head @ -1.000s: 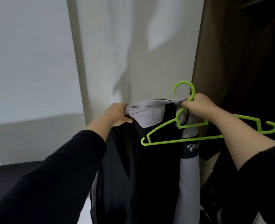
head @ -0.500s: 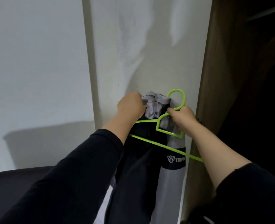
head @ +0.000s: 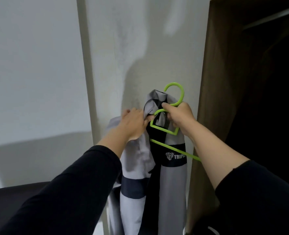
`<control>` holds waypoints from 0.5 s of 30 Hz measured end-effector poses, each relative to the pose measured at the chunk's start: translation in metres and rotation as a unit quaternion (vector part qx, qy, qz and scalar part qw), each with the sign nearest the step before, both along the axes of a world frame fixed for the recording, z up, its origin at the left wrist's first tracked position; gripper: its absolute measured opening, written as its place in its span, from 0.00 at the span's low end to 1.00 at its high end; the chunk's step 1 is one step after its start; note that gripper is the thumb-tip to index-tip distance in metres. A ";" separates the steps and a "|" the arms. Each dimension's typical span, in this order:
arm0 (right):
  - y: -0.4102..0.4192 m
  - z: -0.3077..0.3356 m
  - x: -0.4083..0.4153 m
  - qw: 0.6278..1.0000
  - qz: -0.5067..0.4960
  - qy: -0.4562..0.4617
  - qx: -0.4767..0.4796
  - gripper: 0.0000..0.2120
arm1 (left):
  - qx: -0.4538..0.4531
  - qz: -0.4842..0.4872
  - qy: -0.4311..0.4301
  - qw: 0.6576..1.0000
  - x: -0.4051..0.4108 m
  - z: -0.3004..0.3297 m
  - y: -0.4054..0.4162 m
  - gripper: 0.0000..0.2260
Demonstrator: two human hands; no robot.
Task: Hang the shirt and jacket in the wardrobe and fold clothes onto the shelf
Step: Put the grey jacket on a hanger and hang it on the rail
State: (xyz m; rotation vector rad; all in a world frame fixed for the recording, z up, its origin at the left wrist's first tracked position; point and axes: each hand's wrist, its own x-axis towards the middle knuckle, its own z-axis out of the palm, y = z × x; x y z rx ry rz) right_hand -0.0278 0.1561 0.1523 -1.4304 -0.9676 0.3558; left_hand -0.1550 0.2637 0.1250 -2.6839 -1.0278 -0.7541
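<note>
Carrier: green plastic hanger, off any rail, held in the air in front of a pale wall and tilted down toward the right. Support of carrier: right hand, fingers closed round the neck just below the hook. Load: one grey jacket with dark navy bands and a white logo, collar bunched beside the hook, body hanging straight down. Left hand lies against the jacket's left shoulder; grip unclear. Adjacent: brown wardrobe side panel, just right of the load.

Dim, soft indoor light, broad shadows on the pale wall, wardrobe interior nearly black, wide-angle bending at edges
</note>
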 end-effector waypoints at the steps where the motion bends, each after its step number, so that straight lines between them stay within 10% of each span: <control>1: -0.004 0.002 0.001 0.999 0.030 0.011 0.000 0.13 | 0.010 -0.012 -0.015 1.000 -0.003 0.001 -0.001 0.18; 5: -0.022 0.017 0.024 0.987 0.125 0.078 -0.067 0.05 | -0.033 -0.010 -0.119 0.992 -0.019 0.017 0.005 0.21; 10: -0.025 0.009 0.054 0.936 -0.192 -0.221 -0.193 0.08 | 0.030 -0.017 -0.159 0.987 -0.024 0.034 0.018 0.15; 15: -0.032 0.000 0.060 0.869 -0.285 -0.258 -0.311 0.13 | 0.079 -0.032 -0.170 0.982 -0.023 0.047 0.017 0.18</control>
